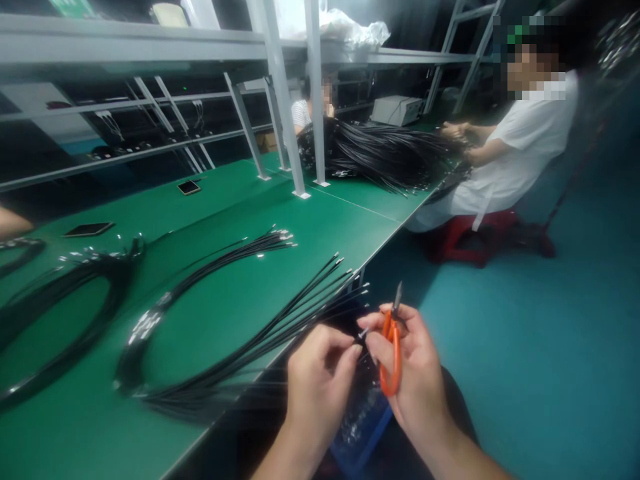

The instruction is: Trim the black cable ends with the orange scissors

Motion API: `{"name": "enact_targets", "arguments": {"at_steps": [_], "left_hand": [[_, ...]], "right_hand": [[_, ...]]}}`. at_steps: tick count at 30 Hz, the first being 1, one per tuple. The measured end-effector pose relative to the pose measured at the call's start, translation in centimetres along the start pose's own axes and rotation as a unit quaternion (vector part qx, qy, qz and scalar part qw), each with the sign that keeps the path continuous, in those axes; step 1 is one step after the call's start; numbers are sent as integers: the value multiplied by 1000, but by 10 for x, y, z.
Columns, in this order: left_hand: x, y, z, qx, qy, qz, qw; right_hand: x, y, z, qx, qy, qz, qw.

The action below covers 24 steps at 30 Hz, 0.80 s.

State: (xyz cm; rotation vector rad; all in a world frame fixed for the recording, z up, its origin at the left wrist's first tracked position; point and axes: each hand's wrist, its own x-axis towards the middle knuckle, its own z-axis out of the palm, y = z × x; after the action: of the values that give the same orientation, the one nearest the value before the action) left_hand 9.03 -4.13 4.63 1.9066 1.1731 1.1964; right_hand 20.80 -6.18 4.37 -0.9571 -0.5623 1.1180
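Right hand (419, 367) holding orange-handled snips (397, 350); left hand (320, 373) pinching a small metal-tipped piece (361, 337) beyond the tabletop (350, 230) edge.
Open floor (530, 347) at right; blue container (369, 437) partly hidden, contents blurred.

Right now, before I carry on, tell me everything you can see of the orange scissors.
The scissors have bright orange, plastic-looking looped handles and a short, pointed grey metal tip. The blades look closed together. They stand nearly upright, tip up and leaning slightly right, held in the right hand just off the edge of the green table. The thumb and fingers partly cover the handles.
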Motion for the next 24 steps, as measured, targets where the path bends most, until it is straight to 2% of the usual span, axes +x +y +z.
{"name": "enact_targets", "arguments": {"at_steps": [3, 7, 10, 14, 24], "left_hand": [[0, 0, -1, 5, -22, -7, 1000], [1, 1, -6, -25, -97, -44, 994], [2, 2, -6, -20, -77, -19, 997], [1, 3, -2, -3, -45, 2, 999], [1, 4, -1, -1, -46, -28, 999]], "right_hand": [[4, -7, 0, -12, 2, -15, 1000], [5, -8, -1, -3, -9, -24, 1000], [2, -5, -3, 4, -1, -22, 1000], [-1, -3, -6, 17, -4, 15, 1000], [-2, 0, -4, 0, 4, 33, 999]]}}
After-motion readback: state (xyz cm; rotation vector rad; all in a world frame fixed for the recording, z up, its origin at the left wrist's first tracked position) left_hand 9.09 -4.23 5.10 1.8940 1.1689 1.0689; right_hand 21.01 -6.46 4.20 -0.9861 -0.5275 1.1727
